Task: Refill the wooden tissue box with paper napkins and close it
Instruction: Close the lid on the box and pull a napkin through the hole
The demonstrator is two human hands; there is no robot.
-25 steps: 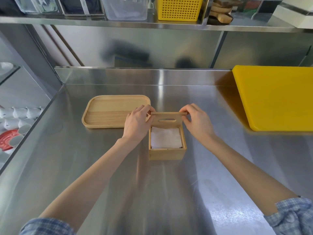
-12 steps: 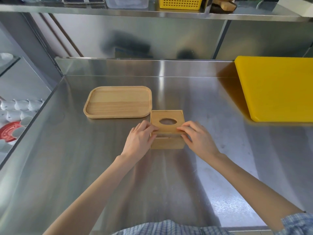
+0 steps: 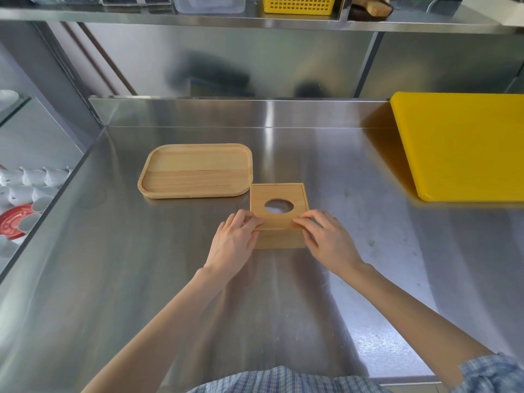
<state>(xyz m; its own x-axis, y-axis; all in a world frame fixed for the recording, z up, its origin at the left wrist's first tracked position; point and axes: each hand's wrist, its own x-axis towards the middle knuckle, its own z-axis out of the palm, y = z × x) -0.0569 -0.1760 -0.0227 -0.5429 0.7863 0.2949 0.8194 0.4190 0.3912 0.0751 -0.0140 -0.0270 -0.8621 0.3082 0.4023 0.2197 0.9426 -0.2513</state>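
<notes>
The wooden tissue box (image 3: 279, 238) stands on the steel worktop (image 3: 141, 279), with its lid (image 3: 278, 194) lying flat across the top. Through the oval hole in the lid shows something pale, a white napkin (image 3: 278, 206) by the look of it.

The left hand (image 3: 234, 243) sits at the box's near left corner. Its fingers (image 3: 249, 221) are bunched close together, the tips pressing on the near edge of the lid, with the thumb tucked against the box's side. The right hand (image 3: 329, 241) mirrors it at the near right corner, fingers (image 3: 307, 219) drawn together and lying over the lid's edge, the palm resting just beside the box wall. Neither hand wraps round the box; both simply press on the lid from the near side, and the box front shows between the two.

Beyond the left fingers, away from the person, lies a shallow wooden tray (image 3: 195, 171), its right end just beside the far left corner of the box. Well off past the right fingers, a yellow cutting board (image 3: 462, 143) covers the far right of the worktop. Above it all runs a steel shelf (image 3: 255, 21) carrying a yellow basket (image 3: 300, 4). Checked blue sleeves show at the lower edge.
</notes>
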